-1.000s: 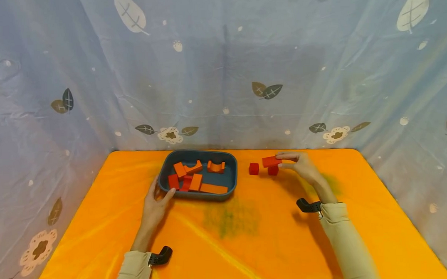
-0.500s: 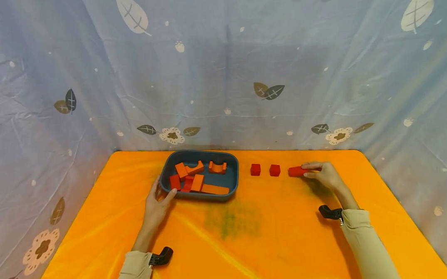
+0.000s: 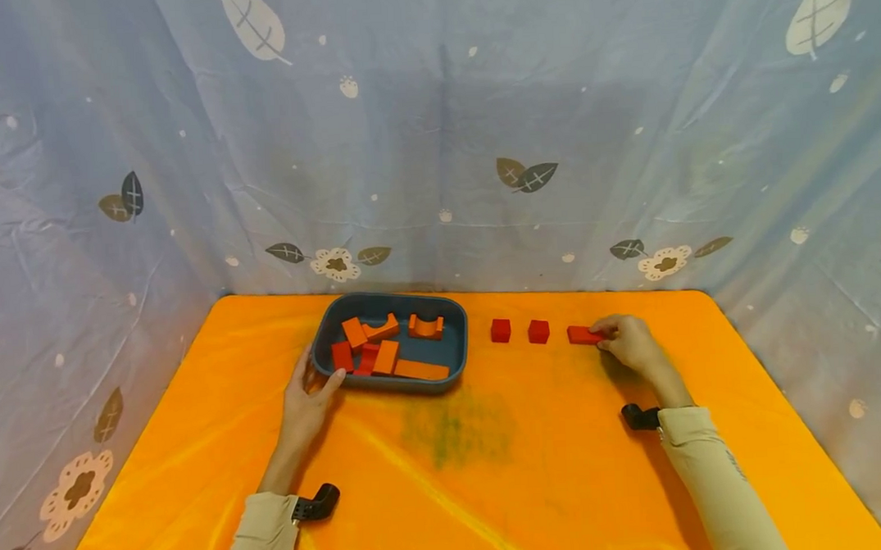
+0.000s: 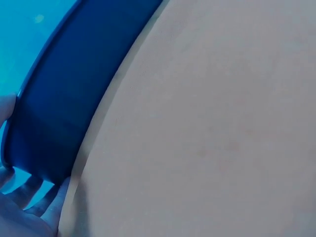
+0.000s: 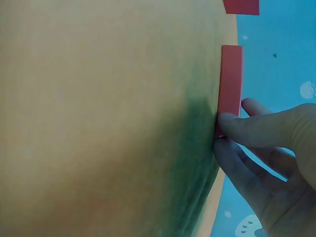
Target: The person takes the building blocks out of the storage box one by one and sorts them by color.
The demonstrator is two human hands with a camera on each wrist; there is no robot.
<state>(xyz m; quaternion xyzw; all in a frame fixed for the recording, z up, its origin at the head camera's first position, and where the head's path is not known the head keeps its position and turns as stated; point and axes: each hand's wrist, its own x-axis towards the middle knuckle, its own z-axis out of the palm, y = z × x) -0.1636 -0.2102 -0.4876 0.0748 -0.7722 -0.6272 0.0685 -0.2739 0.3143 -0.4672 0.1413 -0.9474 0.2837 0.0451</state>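
With thumb and fingertips, my right hand pinches the right end of a long red block, which lies flat on the table at the back right. In the right wrist view the thumb presses one side of that red block. Two red cubes stand in a row to its left, spaced apart. My left hand holds the near left corner of a dark blue tray, thumb at the near rim and fingers along the left wall. The left wrist view shows the tray wall close up.
Inside the tray are several orange and red blocks, among them an arched orange block and a flat orange block. An orange-yellow cloth covers the table. A patterned curtain stands along the back and sides.
My right hand has carried the long red block rightward from above the second cube and down to the table, end to end with the row. The left hand stays at the tray.
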